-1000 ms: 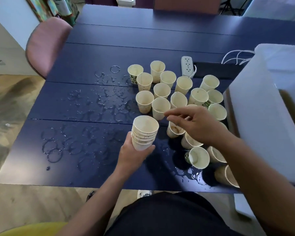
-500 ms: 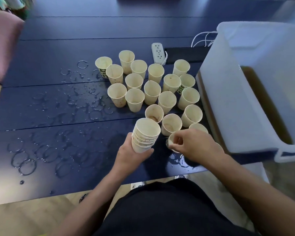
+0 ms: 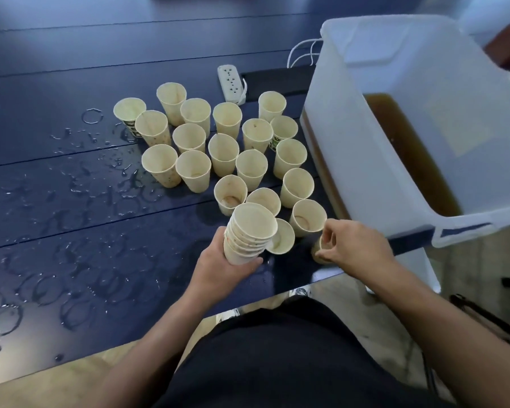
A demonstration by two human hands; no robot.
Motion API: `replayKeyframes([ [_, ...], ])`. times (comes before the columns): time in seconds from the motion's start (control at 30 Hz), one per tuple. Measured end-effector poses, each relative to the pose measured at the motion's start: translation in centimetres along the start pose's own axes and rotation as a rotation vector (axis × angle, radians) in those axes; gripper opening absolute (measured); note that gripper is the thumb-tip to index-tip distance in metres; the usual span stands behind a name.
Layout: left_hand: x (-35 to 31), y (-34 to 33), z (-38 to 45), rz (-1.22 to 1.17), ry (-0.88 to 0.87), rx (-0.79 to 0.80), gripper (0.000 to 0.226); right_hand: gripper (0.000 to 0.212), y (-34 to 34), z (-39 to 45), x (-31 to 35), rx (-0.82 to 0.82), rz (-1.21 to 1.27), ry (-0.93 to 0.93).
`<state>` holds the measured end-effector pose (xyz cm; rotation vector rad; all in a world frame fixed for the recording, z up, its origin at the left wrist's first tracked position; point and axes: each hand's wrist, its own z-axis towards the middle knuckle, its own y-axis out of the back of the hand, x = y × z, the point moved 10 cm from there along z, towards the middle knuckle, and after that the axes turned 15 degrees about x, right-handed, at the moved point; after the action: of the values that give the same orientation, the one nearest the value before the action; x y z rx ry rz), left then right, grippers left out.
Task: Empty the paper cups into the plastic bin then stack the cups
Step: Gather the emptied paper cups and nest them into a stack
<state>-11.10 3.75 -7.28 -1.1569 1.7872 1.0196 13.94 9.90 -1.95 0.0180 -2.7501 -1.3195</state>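
1. Your left hand (image 3: 218,267) grips a nested stack of paper cups (image 3: 249,232) around its lower end, fingers wrapped round it, the open mouth tilted up and away from you. The stack is raised above the tabletop (image 3: 71,237) near its front edge.
2. Your right hand (image 3: 351,245) pinches a single cup (image 3: 318,248) at its rim with curled fingers (image 3: 329,231). This cup stands at the front edge of the tabletop, just beside the near corner of the plastic bin (image 3: 365,160); most of the cup is hidden by the hand.
3. One cup (image 3: 283,235) lies tilted between the stack and your right hand, touching the stack's side.
4. The remaining loose cups (image 3: 224,148) stand upright in a tight cluster behind both hands, many touching rim to rim. The cluster's right flank sits close against the bin wall.
5. The plastic bin stands at the right, overhanging the front edge of the tabletop. Brown liquid (image 3: 409,151) covers its floor.
6. Left of the cluster, the tabletop carries water rings and droplets (image 3: 80,187) out to the left and front edges; no objects stand there.
7. A white power strip (image 3: 231,86) lies behind the cluster, with white cables (image 3: 302,55) beside the bin's far corner.
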Motion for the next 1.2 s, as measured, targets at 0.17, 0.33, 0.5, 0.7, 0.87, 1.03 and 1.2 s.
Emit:
replayKeyframes([
  [0.17, -1.0, -0.6, 0.6, -0.019, -0.029, 0.025, 0.06, 0.014, -1.3, 0.0, -0.9, 0.009, 0.013, -0.044],
  [0.33, -1.7, -0.3, 1.2, -0.027, -0.061, 0.012, 0.063, 0.008, -0.4, -0.8, -0.9, 0.002, 0.008, -0.036],
  [0.5, -1.6, 0.2, 1.3, -0.023, -0.055, -0.004, 0.06, 0.019, 4.5, -3.3, -0.2, 0.019, 0.048, -0.01],
  [0.7, -1.1, 0.7, 1.1, -0.035, -0.024, -0.03, 0.054, 0.015, 14.1, -8.6, 3.9, -0.405, 0.479, 0.369],
  [0.87, -0.6, 0.9, 1.3, -0.043, -0.013, -0.028, 0.053, 0.015, 15.1, -9.5, 8.6, -0.477, 0.622, 0.636],
  [1.03, -0.5, 1.3, 0.8, -0.064, -0.033, -0.048, 0.055, 0.017, 12.2, -7.6, 11.4, -0.296, 0.45, 0.657],
  [1.2, -0.3, 1.3, 0.3, -0.04, -0.031, -0.065, 0.055, 0.015, 6.5, -4.5, 13.7, 0.036, 0.372, 0.609],
])
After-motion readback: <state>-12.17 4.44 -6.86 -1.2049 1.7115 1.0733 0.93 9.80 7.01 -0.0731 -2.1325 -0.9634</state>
